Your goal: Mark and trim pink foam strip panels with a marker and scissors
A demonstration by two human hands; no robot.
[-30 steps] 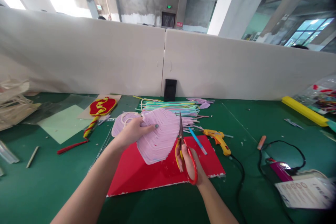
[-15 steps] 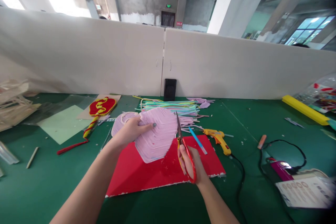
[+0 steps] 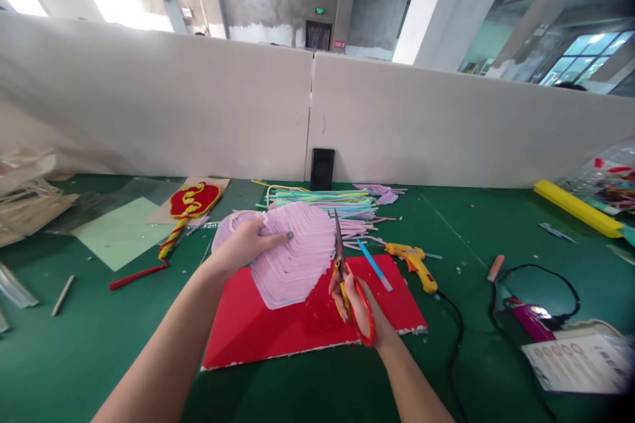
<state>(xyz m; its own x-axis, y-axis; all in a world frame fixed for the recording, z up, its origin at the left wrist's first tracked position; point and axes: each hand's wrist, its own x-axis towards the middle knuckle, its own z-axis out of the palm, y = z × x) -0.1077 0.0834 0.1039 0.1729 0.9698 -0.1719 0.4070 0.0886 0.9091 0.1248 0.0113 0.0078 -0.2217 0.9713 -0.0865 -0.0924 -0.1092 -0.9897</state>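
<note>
My left hand (image 3: 251, 241) pinches a flat lilac piece covered in rows of pipe cleaners (image 3: 297, 258), thumb on top and the other fingers hidden beneath. My right hand (image 3: 358, 301) grips scissors (image 3: 342, 254) with red and yellow handles, their blades pointing up and slightly apart. The blades stand close beside the piece's right edge. Below both hands lies a red board (image 3: 268, 340) with worn white edges. A second lilac shape (image 3: 227, 230) shows partly behind my left hand.
Mint, lilac and yellow pipe cleaners (image 3: 327, 201) lie behind the lilac piece. To the right are a blue stick (image 3: 374, 266), a yellow glue gun (image 3: 414, 264) with its cord, and a purple device (image 3: 533, 320). A red-and-yellow fan-shaped craft (image 3: 195, 200) lies left. A black phone-like slab (image 3: 322, 170) leans on the partition.
The scissors' handles have spread apart a little as my right fingers opened. The lilac piece has tilted slightly in my left hand, its lower end shifting left.
</note>
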